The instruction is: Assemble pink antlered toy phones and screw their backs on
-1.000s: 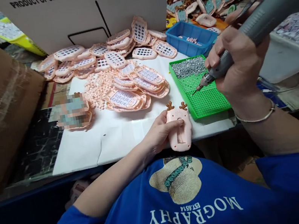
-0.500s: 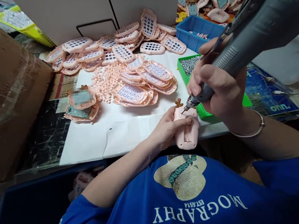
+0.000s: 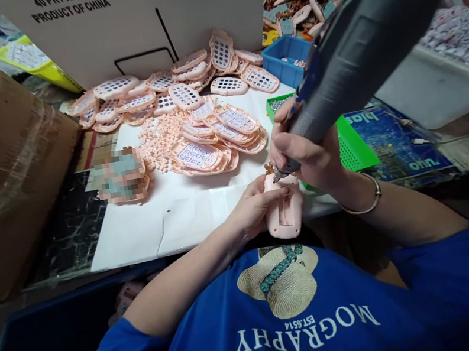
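My left hand (image 3: 252, 207) is closed around a pink plastic toy casing (image 3: 285, 218), its thumb lying across the back. A long recess shows in the casing's back, and small brown antler shapes stick out at its far end. A grey electric screwdriver (image 3: 358, 53) is gripped in my right hand (image 3: 313, 159), slanting up to the right. Its tip meets the casing near the upper left corner; whether a screw sits under it is hidden. Just behind my right hand is a green tray (image 3: 353, 146) with small metal screws (image 3: 280, 105).
Stacked pink casing halves with keypads (image 3: 199, 154) and a heap of small pink pieces (image 3: 159, 140) lie on the white board (image 3: 135, 228). A blue bin (image 3: 284, 68) stands behind. Cardboard boxes are at the left (image 3: 5, 178) and back (image 3: 136, 18); a white tub (image 3: 440, 87) is right.
The view has shifted slightly. My right hand has come down closer to the casing, and the screwdriver stands a bit steeper, its tip still at the casing's upper left.
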`<move>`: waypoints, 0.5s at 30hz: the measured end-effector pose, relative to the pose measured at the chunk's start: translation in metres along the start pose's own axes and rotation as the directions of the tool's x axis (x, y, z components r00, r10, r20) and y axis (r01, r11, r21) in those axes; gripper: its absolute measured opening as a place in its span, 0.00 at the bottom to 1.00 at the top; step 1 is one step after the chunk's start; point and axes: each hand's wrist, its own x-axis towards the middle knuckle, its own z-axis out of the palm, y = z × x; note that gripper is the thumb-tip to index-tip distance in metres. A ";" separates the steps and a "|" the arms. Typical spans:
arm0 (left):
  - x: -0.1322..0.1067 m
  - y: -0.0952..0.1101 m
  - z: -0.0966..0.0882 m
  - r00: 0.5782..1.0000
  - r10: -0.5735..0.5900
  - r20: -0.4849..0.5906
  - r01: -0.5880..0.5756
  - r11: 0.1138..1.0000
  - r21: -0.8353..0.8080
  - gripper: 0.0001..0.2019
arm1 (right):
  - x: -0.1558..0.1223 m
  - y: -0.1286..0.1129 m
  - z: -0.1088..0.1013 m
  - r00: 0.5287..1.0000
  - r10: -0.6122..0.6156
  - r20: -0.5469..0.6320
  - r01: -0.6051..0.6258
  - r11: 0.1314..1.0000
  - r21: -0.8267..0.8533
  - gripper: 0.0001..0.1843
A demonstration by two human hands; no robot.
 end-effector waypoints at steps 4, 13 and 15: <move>-0.008 0.003 0.003 0.998 -0.041 -0.056 0.042 0.999 0.020 0.19 | 0.012 -0.023 -0.016 0.989 -0.131 -0.071 0.135 0.989 0.061 0.17; -0.032 0.000 -0.007 0.929 -0.341 0.142 0.337 0.940 0.053 0.21 | 0.057 0.010 -0.104 0.898 -0.290 -0.332 0.183 0.930 -0.319 0.19; -0.030 0.000 -0.007 0.945 -0.304 0.124 0.304 0.953 0.025 0.22 | 0.059 0.018 -0.109 0.891 -0.279 -0.358 0.143 0.921 -0.362 0.22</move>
